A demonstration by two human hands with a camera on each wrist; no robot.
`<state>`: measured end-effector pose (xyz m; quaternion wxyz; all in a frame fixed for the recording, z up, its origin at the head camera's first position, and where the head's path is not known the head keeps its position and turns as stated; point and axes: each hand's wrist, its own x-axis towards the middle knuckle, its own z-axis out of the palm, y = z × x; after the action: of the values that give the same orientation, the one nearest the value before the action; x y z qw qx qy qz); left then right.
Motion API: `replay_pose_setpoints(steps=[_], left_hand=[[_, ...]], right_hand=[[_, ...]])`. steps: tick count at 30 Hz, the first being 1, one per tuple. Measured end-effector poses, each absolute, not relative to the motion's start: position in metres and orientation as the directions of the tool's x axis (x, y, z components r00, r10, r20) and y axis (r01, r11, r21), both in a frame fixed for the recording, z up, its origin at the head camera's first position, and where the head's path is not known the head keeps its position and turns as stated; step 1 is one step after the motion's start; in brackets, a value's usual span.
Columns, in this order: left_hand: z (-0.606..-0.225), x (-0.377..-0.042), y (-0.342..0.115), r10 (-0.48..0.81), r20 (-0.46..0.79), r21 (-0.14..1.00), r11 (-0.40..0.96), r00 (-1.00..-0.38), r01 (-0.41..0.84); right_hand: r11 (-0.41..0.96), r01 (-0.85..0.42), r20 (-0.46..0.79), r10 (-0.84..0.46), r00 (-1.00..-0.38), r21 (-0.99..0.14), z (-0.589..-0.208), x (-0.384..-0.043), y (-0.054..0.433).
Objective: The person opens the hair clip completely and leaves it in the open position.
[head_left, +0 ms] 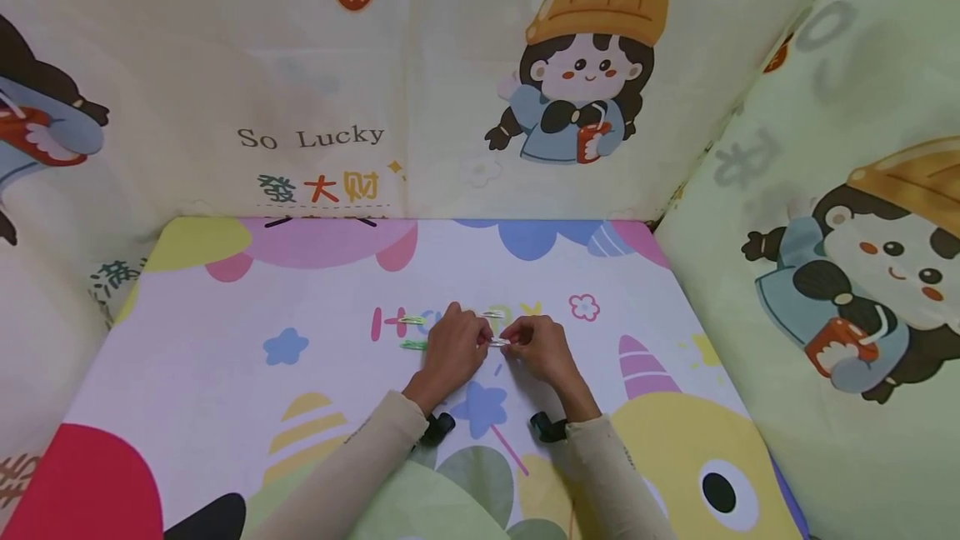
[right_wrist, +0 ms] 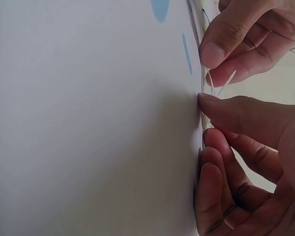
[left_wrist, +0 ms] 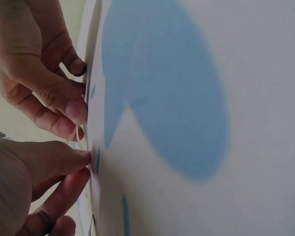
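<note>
A white snap hair clip (head_left: 498,342) spans the small gap between my two hands, low over the printed tabletop. My left hand (head_left: 456,347) pinches one end of it between thumb and fingers. The other end is pinched by my right hand (head_left: 546,348). Close up in the right wrist view, the clip's thin strips (right_wrist: 221,84) spread apart in a narrow V, and the fingertips cover the rest. In the left wrist view, the right hand (left_wrist: 44,64) is above and the left hand (left_wrist: 49,182) below, thumbs facing each other across the clip.
Left of my hands lie two green hair clips, one farther back (head_left: 411,320) and one nearer (head_left: 413,346). A pale clip (head_left: 491,315) lies just behind the hands. Cartoon-printed cloth covers the tabletop (head_left: 337,390) and rises as walls (head_left: 450,90) at the back and sides.
</note>
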<state>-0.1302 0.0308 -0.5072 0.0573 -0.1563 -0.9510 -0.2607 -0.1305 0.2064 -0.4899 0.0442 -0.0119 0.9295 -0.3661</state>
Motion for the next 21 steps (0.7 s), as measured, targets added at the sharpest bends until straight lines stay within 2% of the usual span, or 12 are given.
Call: replay_pose_setpoints(steps=[13, 21], left_hand=[[-0.507, -0.126, 0.036, 0.26, 0.173, 0.485, 0.817, -0.95, 0.312], [-0.499, -0.122, 0.028, 0.268, 0.237, 0.466, 0.812, -0.934, 0.352]], right_hand=[[0.716, 0.04, -0.108, -0.05, -0.993, -0.697, -0.493, -0.127, 0.214], [0.667, 0.045, -0.108, -0.053, -0.993, -0.744, -0.496, -0.127, 0.221]])
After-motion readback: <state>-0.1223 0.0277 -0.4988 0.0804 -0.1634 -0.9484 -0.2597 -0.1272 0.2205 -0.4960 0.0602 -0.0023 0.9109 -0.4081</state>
